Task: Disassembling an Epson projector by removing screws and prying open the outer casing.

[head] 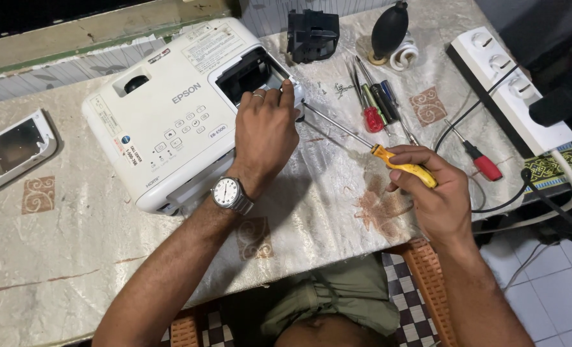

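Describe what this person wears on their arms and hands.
Both arms are bare, no sleeves or gloves. The left hand has a thin ring on one finger, and its wrist carries a silver watch with a round white dial and metal band. The right hand wears nothing.

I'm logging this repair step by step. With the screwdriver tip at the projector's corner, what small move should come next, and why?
Probably keep the left hand pressed on the white projector and turn the yellow-handled screwdriver held in the right hand. Its tip already sits at the corner by the open compartment, though the screw itself is hidden.
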